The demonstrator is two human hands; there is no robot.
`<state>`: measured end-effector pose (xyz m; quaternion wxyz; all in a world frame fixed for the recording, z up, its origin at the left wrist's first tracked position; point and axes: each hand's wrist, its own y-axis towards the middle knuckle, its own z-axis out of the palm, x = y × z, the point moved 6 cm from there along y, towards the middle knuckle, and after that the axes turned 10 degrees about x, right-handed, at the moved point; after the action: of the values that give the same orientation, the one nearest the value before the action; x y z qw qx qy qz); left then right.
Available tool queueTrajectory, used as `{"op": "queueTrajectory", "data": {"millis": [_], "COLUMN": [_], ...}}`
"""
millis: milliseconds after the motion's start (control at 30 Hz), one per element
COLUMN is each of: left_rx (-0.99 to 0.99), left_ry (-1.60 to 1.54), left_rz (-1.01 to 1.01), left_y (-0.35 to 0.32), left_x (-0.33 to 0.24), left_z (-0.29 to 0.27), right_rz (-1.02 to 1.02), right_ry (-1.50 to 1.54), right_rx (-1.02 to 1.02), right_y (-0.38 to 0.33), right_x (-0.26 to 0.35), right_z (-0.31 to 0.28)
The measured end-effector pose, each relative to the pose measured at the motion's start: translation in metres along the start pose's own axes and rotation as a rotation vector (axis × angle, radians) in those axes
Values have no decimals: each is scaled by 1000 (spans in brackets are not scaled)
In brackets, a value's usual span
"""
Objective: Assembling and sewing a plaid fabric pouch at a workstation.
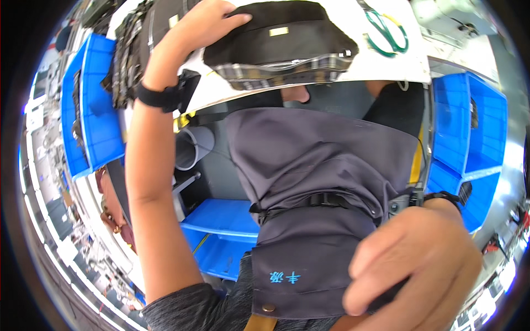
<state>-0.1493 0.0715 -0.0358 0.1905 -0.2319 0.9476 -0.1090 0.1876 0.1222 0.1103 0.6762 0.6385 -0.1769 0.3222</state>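
A black fabric bag piece [314, 36] with a small pale label, a zip and a plaid strip along its near edge lies on the white table [389, 71]. At its upper left corner is my left hand [207, 25], the thumb over the fabric and the other fingers partly hidden or cut off. My right hand [417, 265] is raised close in front of my apron [314, 237], at the lower right, away from the bag piece. Its fingers are curled; whatever may be between them is hidden.
Green-handled scissors [386, 36] lie right of the bag piece. More dark and plaid pieces [130, 60] are stacked at the table's left. Blue bins stand at the left [99, 105] and right [469, 121], and below the table [221, 220]. A grey cylindrical bin [193, 148] sits underneath.
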Motion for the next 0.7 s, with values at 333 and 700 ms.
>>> {"op": "queueTrajectory", "data": {"millis": [333, 700], "left_rx": [136, -24], "left_ry": [128, 157], "left_rz": [20, -19], "left_y": [-2, -12], "left_x": [-10, -7], "left_z": [-9, -5], "right_rz": [142, 1183], "right_ry": [-91, -1569], "right_rx": [245, -738], "right_y": [-21, -316], "right_x": [24, 158], "right_z": [-48, -443]}}
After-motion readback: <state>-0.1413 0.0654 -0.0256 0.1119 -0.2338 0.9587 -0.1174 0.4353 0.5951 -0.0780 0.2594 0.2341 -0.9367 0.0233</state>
